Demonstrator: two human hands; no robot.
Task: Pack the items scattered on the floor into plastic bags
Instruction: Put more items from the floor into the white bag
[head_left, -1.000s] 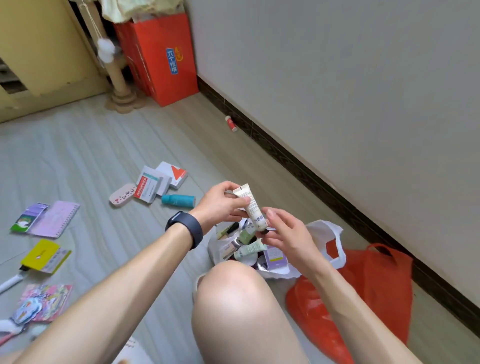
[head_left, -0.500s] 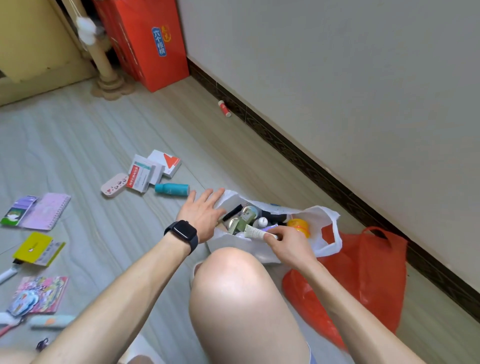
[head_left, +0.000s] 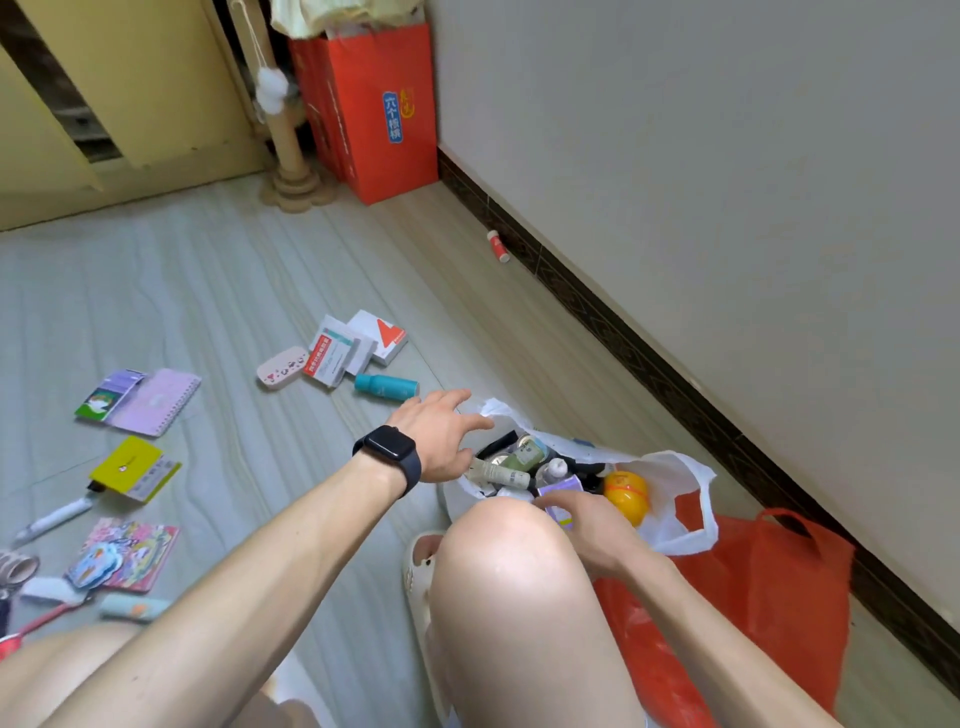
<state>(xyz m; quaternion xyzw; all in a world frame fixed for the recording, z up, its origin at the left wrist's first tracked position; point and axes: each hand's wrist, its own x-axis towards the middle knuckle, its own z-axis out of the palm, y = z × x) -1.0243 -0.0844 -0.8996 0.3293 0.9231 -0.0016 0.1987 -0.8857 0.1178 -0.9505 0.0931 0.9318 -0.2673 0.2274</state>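
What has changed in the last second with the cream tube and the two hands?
The cream tube, held up in both hands a second ago, now lies in the white bag. The left hand let go and reaches open over the bag's far edge toward the teal bottle. The right hand went down into the bag. Items on the floor and the red bag stayed put.

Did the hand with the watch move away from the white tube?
Yes. The left hand let go of the tube, now in the white bag, and swung out toward the teal bottle.
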